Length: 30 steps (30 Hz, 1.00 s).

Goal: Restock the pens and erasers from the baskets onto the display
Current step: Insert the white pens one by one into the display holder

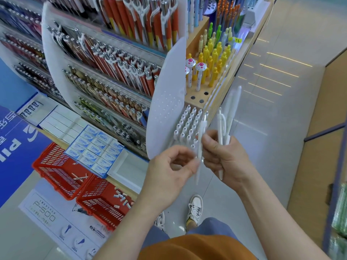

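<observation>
The right hand point(223, 154) grips a bunch of white pens point(228, 117) just in front of the display rack point(187, 126), which is filled with matching pens. A single pen point(200, 141) stands nearly upright between the hands, with the right thumb against it. The left hand point(169, 166) has its fingers point(187, 152) curled, tips at that pen; blur hides whether they pinch it. Two red baskets point(56, 160) sit low at the left, and the right one holds loose erasers point(122, 196)
</observation>
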{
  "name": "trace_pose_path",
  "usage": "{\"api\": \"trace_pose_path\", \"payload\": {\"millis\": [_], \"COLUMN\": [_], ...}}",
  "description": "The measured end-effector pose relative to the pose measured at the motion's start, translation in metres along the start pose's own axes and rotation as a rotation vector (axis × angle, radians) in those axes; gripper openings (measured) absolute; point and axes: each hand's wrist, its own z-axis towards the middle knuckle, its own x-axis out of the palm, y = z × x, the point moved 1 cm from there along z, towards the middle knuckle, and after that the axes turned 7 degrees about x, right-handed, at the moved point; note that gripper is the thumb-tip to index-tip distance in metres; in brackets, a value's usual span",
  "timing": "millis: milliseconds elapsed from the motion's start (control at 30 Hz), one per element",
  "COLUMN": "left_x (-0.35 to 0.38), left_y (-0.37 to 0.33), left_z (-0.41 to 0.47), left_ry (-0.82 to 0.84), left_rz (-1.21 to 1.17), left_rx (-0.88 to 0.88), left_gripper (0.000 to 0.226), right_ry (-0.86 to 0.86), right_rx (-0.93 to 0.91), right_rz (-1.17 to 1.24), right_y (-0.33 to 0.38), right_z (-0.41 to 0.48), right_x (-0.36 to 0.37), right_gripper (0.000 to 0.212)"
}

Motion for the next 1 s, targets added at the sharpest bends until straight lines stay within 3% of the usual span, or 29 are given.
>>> {"api": "trace_pose_path", "payload": {"millis": [200,333,400,500,600,767,1000], "left_x": [-0.011,-0.013,-0.017,-0.032,-0.041,-0.018,0.0], "left_y": [-0.013,-0.011,-0.014,-0.018,-0.006,0.026,0.048], "left_z": [0.006,0.008,0.006,0.002,0.004,0.011,0.022], "left_ry": [-0.056,-0.012,-0.045,-0.222,-0.354,-0.332,-0.314], "left_rz": [0.067,0.094,0.073,0.141,0.248,0.443,0.48], "left_rx": [0.085,0.051,0.066,0.169,0.234,0.246,0.248], "left_gripper": [0.018,0.004,0.006,0.01,0.006,0.014,0.01], "right_ry": [0.039,0.101,0.074,-0.068,-0.209,-0.326,-0.338], "right_rx": [0.054,0.098,0.093,0.066,0.044,0.038,0.102], "right_rz": [-0.335,-0.496,-0.457,-0.257,-0.17,-0.122,-0.133], "right_y": [0.0,-0.003,-0.005,-0.001,0.006,0.002,-0.015], "right_z": [-0.001,-0.002,-0.001,0.001,0.001,0.006,0.009], "right_x": [-0.004,-0.002,-0.002,-0.013,-0.026,-0.033,-0.038], "right_gripper": [0.008,0.008,0.01,0.024,0.013,0.008,0.013]}}
